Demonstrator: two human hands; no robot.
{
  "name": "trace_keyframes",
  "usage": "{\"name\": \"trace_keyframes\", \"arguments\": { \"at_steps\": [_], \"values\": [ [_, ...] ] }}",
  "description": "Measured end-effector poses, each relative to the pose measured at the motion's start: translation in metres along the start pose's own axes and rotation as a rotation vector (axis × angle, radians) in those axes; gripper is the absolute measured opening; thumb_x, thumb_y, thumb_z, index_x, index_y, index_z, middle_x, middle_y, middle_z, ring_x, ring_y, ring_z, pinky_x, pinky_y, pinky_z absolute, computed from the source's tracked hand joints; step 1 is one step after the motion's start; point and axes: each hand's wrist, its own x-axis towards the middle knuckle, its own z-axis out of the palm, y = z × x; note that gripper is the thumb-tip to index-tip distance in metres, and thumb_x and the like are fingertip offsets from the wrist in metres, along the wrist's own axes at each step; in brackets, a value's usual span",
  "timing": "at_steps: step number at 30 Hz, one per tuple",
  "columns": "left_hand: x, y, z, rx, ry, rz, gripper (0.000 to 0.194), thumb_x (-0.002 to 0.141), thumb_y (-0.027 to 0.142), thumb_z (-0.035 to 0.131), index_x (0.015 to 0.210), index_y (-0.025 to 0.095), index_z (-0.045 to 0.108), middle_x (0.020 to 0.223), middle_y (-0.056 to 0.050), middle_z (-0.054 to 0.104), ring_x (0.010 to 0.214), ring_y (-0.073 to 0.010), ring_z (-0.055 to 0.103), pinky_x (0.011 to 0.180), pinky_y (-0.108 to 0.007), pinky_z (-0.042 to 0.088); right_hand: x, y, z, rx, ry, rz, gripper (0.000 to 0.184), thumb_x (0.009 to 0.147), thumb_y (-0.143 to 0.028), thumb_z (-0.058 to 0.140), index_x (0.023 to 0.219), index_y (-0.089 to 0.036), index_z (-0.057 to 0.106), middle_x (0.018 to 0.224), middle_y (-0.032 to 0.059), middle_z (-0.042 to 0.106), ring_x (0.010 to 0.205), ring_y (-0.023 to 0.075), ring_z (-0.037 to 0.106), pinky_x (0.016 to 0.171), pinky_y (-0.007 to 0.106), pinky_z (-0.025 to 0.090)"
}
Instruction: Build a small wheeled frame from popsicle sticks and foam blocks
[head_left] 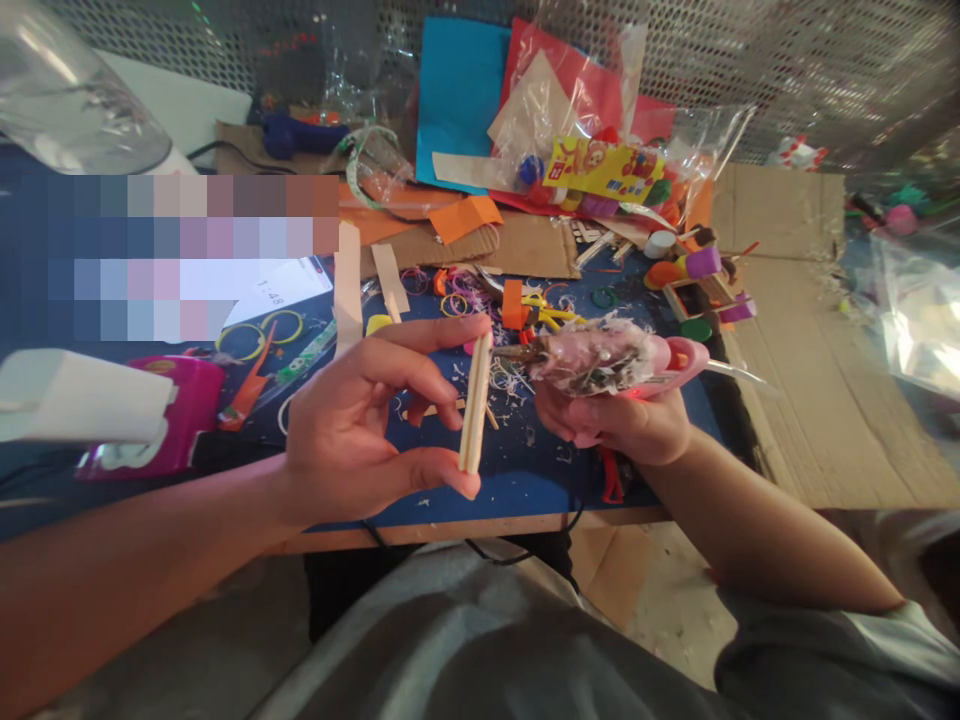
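Observation:
Between the thumb and index finger of my left hand (367, 420), a short stack of wooden craft sticks (474, 405) is pinched by its two ends and held nearly upright. My right hand (630, 425) grips a pink hot glue gun (600, 360) whose body is matted with fluff and old glue. The gun's nozzle points left at the upper part of the sticks; whether it touches them I cannot tell. A clear glue stick (742, 377) pokes out of the gun's back end, and a small red light glows on its side.
Scissors, rubber bands and scraps litter the blue mat (420, 500). A pink tape dispenser (187, 410) and a white box-shaped object (82, 395) stand left. Cardboard (825, 400) lies right, beside a small stick-built toy (701, 285). Coloured paper (457, 100) and plastic bags lie behind.

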Motion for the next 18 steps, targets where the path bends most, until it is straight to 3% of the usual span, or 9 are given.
{"name": "trace_keyframes", "arguments": {
  "at_steps": [4, 8, 10, 11, 12, 14, 15, 16, 18],
  "values": [
    [-0.001, -0.005, -0.002, 0.039, 0.039, -0.063, 0.051, 0.090, 0.039, 0.108, 0.134, 0.031, 0.084, 0.162, -0.011, 0.079, 0.078, -0.0179, 0.084, 0.052, -0.033, 0.063, 0.004, -0.004, 0.006, 0.010, 0.040, 0.003, 0.038, 0.087, -0.051, 0.099, 0.098, -0.021, 0.079, 0.054, -0.0102, 0.051, 0.044, 0.0098, 0.045, 0.045, 0.026, 0.041],
    [0.001, 0.001, 0.001, 0.011, -0.014, 0.063, 0.069, 0.077, 0.041, 0.116, 0.136, 0.027, 0.083, 0.161, -0.014, 0.079, 0.075, -0.0178, 0.084, 0.047, -0.031, 0.061, 0.006, -0.007, 0.008, -0.006, 0.050, -0.020, 0.035, 0.086, -0.049, 0.098, 0.085, -0.023, 0.076, 0.052, -0.0094, 0.051, 0.042, 0.0106, 0.046, 0.042, 0.026, 0.041],
    [0.001, 0.007, 0.003, 0.113, 0.045, -0.159, 0.045, 0.092, 0.039, 0.107, 0.130, 0.031, 0.083, 0.162, -0.010, 0.078, 0.083, -0.0181, 0.085, 0.061, -0.033, 0.067, 0.007, -0.008, 0.008, -0.012, 0.054, -0.010, 0.035, 0.085, -0.051, 0.099, 0.085, -0.023, 0.077, 0.051, -0.0095, 0.050, 0.042, 0.0108, 0.045, 0.042, 0.026, 0.042],
    [0.001, 0.010, 0.004, 0.110, 0.064, -0.189, 0.040, 0.094, 0.041, 0.105, 0.127, 0.031, 0.084, 0.161, -0.011, 0.079, 0.082, -0.0181, 0.084, 0.061, -0.033, 0.066, 0.007, -0.008, 0.008, -0.014, 0.058, -0.004, 0.035, 0.085, -0.051, 0.099, 0.086, -0.023, 0.077, 0.050, -0.0096, 0.050, 0.042, 0.0108, 0.044, 0.042, 0.026, 0.042],
    [0.001, 0.012, 0.005, 0.108, 0.053, -0.204, 0.041, 0.093, 0.044, 0.105, 0.125, 0.033, 0.083, 0.161, -0.009, 0.079, 0.083, -0.0188, 0.084, 0.061, -0.034, 0.066, 0.007, -0.008, 0.008, -0.012, 0.060, -0.004, 0.035, 0.084, -0.052, 0.099, 0.088, -0.023, 0.079, 0.050, -0.0097, 0.050, 0.042, 0.0108, 0.044, 0.042, 0.026, 0.042],
    [0.001, 0.014, 0.006, 0.024, 0.021, -0.030, 0.055, 0.081, 0.055, 0.112, 0.122, 0.032, 0.084, 0.156, -0.010, 0.082, 0.073, -0.0170, 0.081, 0.049, -0.031, 0.060, 0.007, -0.007, 0.008, -0.007, 0.062, -0.016, 0.034, 0.084, -0.051, 0.099, 0.094, -0.022, 0.082, 0.050, -0.0099, 0.050, 0.042, 0.0108, 0.044, 0.042, 0.026, 0.042],
    [0.001, 0.014, 0.006, 0.065, 0.047, -0.079, 0.049, 0.086, 0.054, 0.108, 0.121, 0.031, 0.084, 0.156, -0.011, 0.082, 0.075, -0.0175, 0.081, 0.052, -0.031, 0.061, 0.007, -0.007, 0.008, -0.003, 0.063, -0.025, 0.035, 0.084, -0.050, 0.099, 0.097, -0.022, 0.083, 0.050, -0.0100, 0.051, 0.042, 0.0108, 0.044, 0.042, 0.026, 0.042],
    [0.002, 0.013, 0.006, 0.152, 0.062, -0.224, 0.038, 0.095, 0.054, 0.100, 0.121, 0.032, 0.083, 0.159, -0.010, 0.081, 0.083, -0.0183, 0.083, 0.061, -0.034, 0.066, 0.006, -0.007, 0.007, -0.002, 0.064, -0.028, 0.035, 0.084, -0.050, 0.099, 0.099, -0.022, 0.083, 0.050, -0.0099, 0.051, 0.042, 0.0107, 0.043, 0.042, 0.026, 0.042],
    [0.002, 0.010, 0.006, 0.167, 0.055, -0.215, 0.036, 0.098, 0.056, 0.098, 0.120, 0.031, 0.083, 0.159, -0.010, 0.080, 0.082, -0.0170, 0.083, 0.061, -0.033, 0.066, 0.006, -0.006, 0.005, -0.017, 0.068, -0.024, 0.036, 0.085, -0.052, 0.098, 0.097, -0.021, 0.083, 0.051, -0.0097, 0.051, 0.043, 0.0104, 0.042, 0.042, 0.026, 0.042]
  ]
}}
